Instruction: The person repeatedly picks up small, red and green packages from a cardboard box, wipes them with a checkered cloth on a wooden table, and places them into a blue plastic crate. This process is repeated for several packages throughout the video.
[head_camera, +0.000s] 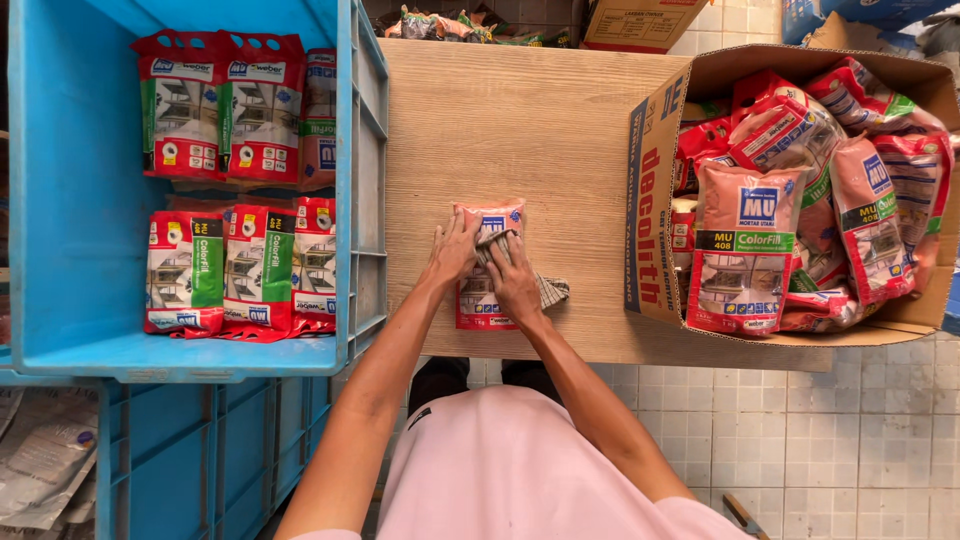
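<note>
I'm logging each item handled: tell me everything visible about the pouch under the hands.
The red pouch is a glossy plastic bag with printed panels. It lies flat on the wooden table, top edge away from the person. The left hand presses its left side; the right hand holds a checked cloth on it.

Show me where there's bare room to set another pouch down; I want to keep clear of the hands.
Bare wooden tabletop lies between the blue plastic crate and the brown cardboard box. The crate's left half is bare too. Crowded: the red pouch under the left hand and right hand holding a cloth, and the full box.
</note>
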